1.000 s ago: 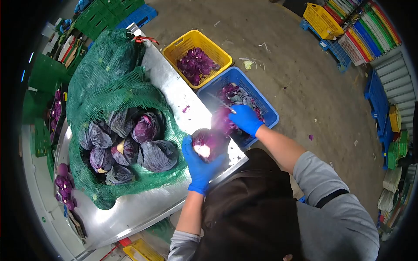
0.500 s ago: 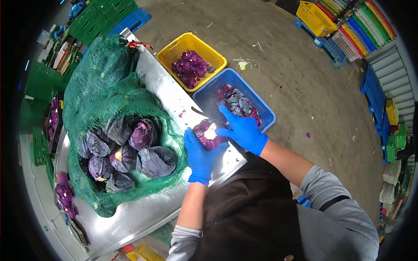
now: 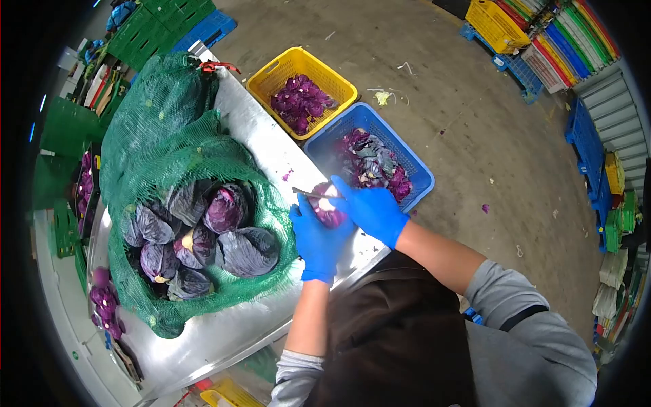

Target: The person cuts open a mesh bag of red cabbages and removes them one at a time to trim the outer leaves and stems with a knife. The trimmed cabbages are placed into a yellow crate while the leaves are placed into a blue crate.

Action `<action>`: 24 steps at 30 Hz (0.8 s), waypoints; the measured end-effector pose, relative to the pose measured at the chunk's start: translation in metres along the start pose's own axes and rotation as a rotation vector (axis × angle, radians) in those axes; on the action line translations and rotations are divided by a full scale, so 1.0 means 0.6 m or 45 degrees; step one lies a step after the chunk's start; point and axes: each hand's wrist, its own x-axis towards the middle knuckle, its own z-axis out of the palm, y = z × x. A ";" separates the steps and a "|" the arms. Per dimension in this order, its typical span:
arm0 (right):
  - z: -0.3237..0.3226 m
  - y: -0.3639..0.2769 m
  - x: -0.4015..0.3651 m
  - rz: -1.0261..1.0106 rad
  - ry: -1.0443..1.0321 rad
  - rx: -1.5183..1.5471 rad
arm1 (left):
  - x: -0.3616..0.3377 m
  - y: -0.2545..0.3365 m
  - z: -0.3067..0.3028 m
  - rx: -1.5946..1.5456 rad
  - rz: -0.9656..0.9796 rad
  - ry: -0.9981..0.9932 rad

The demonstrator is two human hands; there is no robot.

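Both hands wear blue gloves. My left hand [image 3: 317, 243] is wrapped round the near side of a small purple cabbage [image 3: 328, 211] over the metal table's edge. My right hand [image 3: 373, 211] is closed on a knife, whose dark, thin blade [image 3: 308, 194] lies across the top of the cabbage, beside its pale cut stem. To the left, an open green net bag [image 3: 196, 159] holds several red cabbages [image 3: 249, 252] with dark outer leaves.
A yellow crate [image 3: 344, 83] and a blue crate [image 3: 422, 169] with purple leaves stand beyond the metal table [image 3: 196, 346]. Leaf scraps lie on the floor. More purple cabbages [image 3: 105, 305] are at the far left. Green crates and stacked trays line the surroundings.
The knife blade has swung from pointing up beyond the cabbage to lying across its top. My right hand has turned and moved slightly down and right. The leaves in the blue crate look rearranged.
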 end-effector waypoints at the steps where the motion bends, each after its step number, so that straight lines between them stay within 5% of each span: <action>1: -0.002 0.006 0.010 -0.049 0.006 0.119 | 0.005 0.010 -0.006 -0.106 -0.094 -0.051; 2: -0.007 0.016 0.022 -0.096 0.015 0.236 | -0.003 0.011 -0.005 -0.112 -0.099 -0.049; 4: -0.016 0.064 0.059 0.315 -0.243 0.159 | -0.020 0.013 -0.005 0.074 0.027 0.037; 6: -0.021 0.076 0.061 0.441 -0.253 0.334 | -0.034 0.002 -0.003 -0.024 0.036 0.040; 10: -0.005 0.071 0.034 0.259 -0.109 0.246 | -0.049 -0.038 -0.019 -0.145 0.058 0.064; 12: 0.008 0.123 0.024 0.647 -0.250 0.589 | -0.059 -0.056 -0.030 -0.279 0.077 0.066; 14: 0.022 0.113 0.019 0.605 -0.198 0.336 | -0.054 -0.082 -0.029 -0.450 0.052 0.080; 16: 0.001 0.071 0.013 0.575 -0.147 0.087 | -0.032 -0.071 -0.046 -0.170 0.362 -0.200; 18: -0.023 0.026 0.015 0.094 0.175 0.434 | -0.032 -0.053 -0.050 -0.126 0.456 -0.262; 20: -0.010 0.033 0.006 0.106 0.039 0.676 | -0.035 -0.051 -0.025 -0.715 0.118 -0.029; 21: -0.008 0.033 0.005 0.106 -0.109 0.920 | -0.032 -0.056 -0.020 -0.674 0.183 0.072; 24: -0.011 0.030 -0.004 0.379 -0.173 0.722 | -0.043 -0.037 0.013 -0.356 0.089 0.036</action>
